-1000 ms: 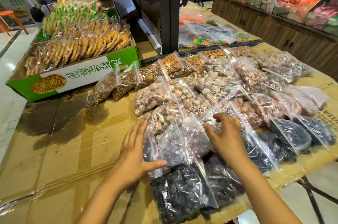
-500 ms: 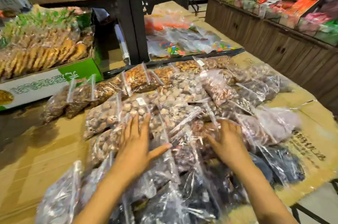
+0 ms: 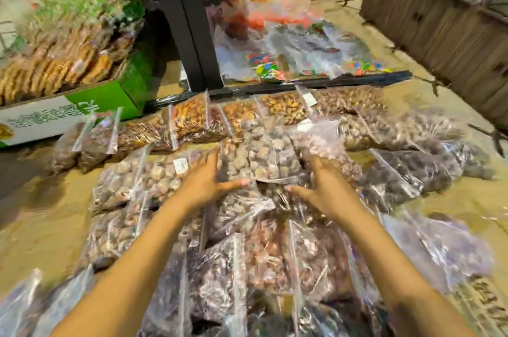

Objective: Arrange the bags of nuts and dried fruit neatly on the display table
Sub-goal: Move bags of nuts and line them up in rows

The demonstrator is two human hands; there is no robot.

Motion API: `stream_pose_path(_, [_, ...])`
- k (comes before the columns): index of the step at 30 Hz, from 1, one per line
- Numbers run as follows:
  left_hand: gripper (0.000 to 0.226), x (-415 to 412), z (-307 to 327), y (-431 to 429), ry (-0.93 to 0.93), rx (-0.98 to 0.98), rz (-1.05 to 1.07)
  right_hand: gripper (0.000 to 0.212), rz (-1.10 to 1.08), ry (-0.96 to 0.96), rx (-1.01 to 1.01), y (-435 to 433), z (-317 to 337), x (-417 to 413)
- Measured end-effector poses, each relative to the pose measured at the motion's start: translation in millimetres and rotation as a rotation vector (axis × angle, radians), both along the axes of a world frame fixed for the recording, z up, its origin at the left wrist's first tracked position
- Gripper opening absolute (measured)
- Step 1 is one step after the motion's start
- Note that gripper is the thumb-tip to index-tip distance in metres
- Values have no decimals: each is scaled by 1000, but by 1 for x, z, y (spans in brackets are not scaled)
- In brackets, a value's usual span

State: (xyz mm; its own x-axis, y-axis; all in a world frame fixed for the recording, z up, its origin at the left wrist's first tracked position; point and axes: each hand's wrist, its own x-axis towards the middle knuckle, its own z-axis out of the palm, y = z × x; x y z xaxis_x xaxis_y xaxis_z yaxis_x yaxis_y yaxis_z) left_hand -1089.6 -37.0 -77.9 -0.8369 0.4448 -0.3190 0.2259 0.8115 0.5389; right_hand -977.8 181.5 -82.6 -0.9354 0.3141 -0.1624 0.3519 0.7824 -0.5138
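Many clear zip bags of nuts and dried fruit lie overlapping on the cardboard-covered display table (image 3: 52, 229). My left hand (image 3: 206, 182) and my right hand (image 3: 327, 191) flank a bag of pale round nuts (image 3: 264, 155) in the middle of the pile. Both hands have straight fingers touching the bags, with the thumbs pointing toward each other under that bag's near edge. The fingertips of my right hand are hidden behind a crumpled bag. Orange-brown nut bags (image 3: 192, 119) line the far row. Dark dried fruit bags (image 3: 406, 171) lie to the right. The frame is motion-blurred.
A green and white box of packaged biscuits (image 3: 82, 108) stands at the far left of the table. A black shelf post (image 3: 187, 20) rises behind the far row. Bags of coloured sweets (image 3: 288, 48) lie beyond it. A wooden counter (image 3: 439, 34) runs along the right.
The view has shifted forward over the pile. Both hands have reached farther away from me, from the nearer dark bags to the pale nut bag in the middle, and drawn closer together.
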Motion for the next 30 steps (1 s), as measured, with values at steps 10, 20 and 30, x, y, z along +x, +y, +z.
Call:
stream_pose_path(10, [72,-56,-13,18,-275,0,-113,84,-87,-186,212,-19,-21,-59])
stream_pose_path(20, [55,-44,0,-18,-179,61,54,73,-321,-145,-148,-33,-32,-63])
stream_pose_path(30, [73,10,49,-93,2,596,737,50,-614,407,-857,-43,15,-22])
